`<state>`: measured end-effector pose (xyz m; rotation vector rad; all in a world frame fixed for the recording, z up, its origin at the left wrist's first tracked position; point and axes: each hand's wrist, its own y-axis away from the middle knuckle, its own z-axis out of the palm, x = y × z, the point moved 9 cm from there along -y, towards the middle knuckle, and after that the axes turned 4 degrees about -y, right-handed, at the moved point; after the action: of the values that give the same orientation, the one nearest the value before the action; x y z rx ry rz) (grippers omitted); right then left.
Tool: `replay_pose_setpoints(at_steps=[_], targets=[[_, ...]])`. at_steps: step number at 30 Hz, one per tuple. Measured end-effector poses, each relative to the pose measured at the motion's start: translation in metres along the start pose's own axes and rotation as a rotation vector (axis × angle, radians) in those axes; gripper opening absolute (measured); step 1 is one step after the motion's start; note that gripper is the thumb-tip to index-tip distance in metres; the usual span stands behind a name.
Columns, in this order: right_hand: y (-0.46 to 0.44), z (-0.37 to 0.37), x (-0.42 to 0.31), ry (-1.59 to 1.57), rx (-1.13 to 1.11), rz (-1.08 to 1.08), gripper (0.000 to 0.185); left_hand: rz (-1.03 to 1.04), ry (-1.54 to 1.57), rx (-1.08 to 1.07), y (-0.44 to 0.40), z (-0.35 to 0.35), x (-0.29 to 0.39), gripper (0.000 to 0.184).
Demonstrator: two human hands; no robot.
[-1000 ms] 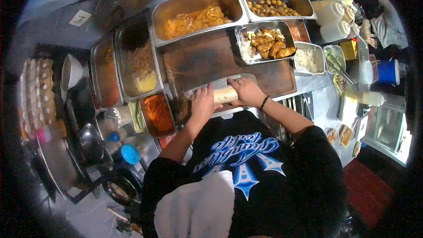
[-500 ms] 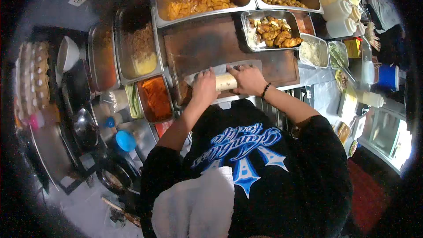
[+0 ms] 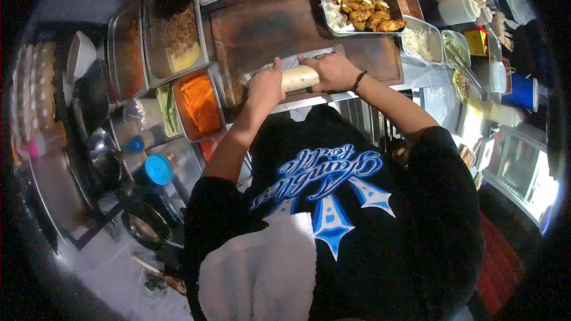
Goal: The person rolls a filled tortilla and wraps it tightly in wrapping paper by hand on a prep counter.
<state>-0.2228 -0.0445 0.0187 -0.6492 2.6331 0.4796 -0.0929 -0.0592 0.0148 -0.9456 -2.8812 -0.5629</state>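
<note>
Two hands (image 3: 300, 77) gripping one rolled wrap (image 3: 300, 78), one paper sheet (image 3: 289, 62) behind, one tray of carrots (image 3: 201, 103).

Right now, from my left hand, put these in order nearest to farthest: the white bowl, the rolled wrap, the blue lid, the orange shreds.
From your left hand:
1. Rolled wrap, touching it, on its right.
2. Orange shreds, in the tray to its left.
3. Blue lid, left and closer to your body.
4. White bowl, far left.
</note>
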Motion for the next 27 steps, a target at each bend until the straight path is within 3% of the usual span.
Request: replay_pose_setpoints(at_steps=[4, 6, 9, 11, 12, 14, 17, 22, 24, 26, 27], targets=[[0.002, -0.007, -0.006, -0.092, -0.043, -0.012, 0.071, 0.005, 0.150, 0.062, 0.005, 0.000, -0.005, 0.087], [0.003, -0.004, -0.006, -0.089, -0.070, -0.003, 0.077, -0.048, 0.208, 0.038, 0.009, -0.011, -0.003, 0.087], [0.004, -0.003, -0.004, 0.026, -0.016, -0.014, 0.090, -0.148, 0.167, -0.040, 0.007, -0.010, -0.005, 0.069], [0.004, -0.007, -0.007, -0.026, 0.027, -0.054, 0.097, -0.102, 0.140, 0.080, 0.018, -0.021, -0.001, 0.069], [0.002, -0.004, -0.004, -0.039, 0.015, -0.028, 0.098, 0.018, 0.078, 0.175, 0.021, -0.030, 0.007, 0.066], [-0.001, -0.002, -0.001, -0.133, 0.070, -0.067, 0.096, 0.077, -0.054, 0.203, 0.018, -0.035, 0.015, 0.065], [0.009, -0.017, -0.005, 0.030, 0.201, 0.002, 0.086, 0.032, -0.231, 0.254, 0.021, -0.051, 0.035, 0.065], [-0.001, 0.000, -0.006, 0.196, 0.215, 0.023, 0.070, 0.029, -0.160, 0.253, 0.009, -0.027, 0.042, 0.072], [0.007, -0.011, -0.020, 0.277, 0.425, -0.036, 0.032, -0.008, -0.192, 0.281, 0.011, -0.026, 0.039, 0.071], [0.007, -0.005, -0.021, 0.220, 0.394, -0.012, 0.034, 0.023, -0.186, 0.295, 0.008, -0.028, 0.040, 0.070], [0.008, -0.002, -0.022, 0.189, 0.449, -0.045, 0.046, 0.013, -0.173, 0.262, 0.005, -0.028, 0.038, 0.068]])
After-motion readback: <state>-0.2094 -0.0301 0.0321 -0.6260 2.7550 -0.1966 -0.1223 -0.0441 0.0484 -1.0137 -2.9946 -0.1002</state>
